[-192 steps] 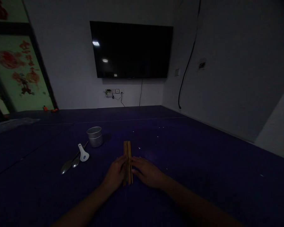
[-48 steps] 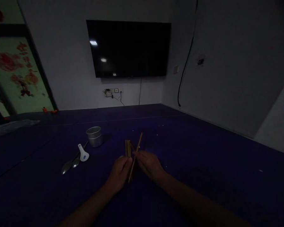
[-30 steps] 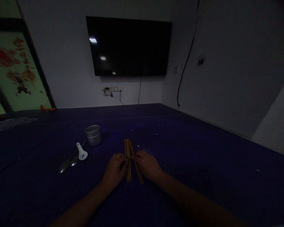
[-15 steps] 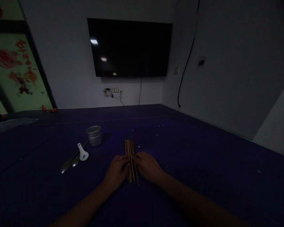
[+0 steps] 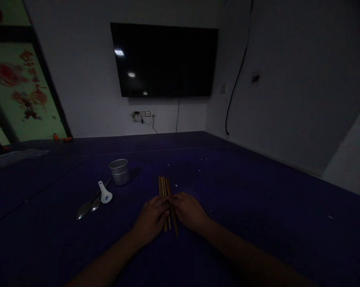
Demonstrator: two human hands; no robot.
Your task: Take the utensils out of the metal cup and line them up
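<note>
Several wooden chopsticks (image 5: 165,186) lie side by side on the dark blue surface (image 5: 258,191), pointing away from me. My left hand (image 5: 151,219) rests on their left side with its fingers laid over them. My right hand (image 5: 188,208) presses against their right side, fingertips on the sticks. The two hands meet over the middle of the bundle and hide that part. The room is dim, so I cannot make out whether any single stick is pinched.
To the left stand a small metal cup (image 5: 119,172), a white ceramic spoon (image 5: 104,194) and two metal spoons (image 5: 87,206). A black television (image 5: 165,59) hangs on the far wall. White specks dot the surface.
One chopstick that my right hand held lifted and slanted has been laid down at the right of the row. Both hands have since closed in on the bundle, the left sliding over it.
</note>
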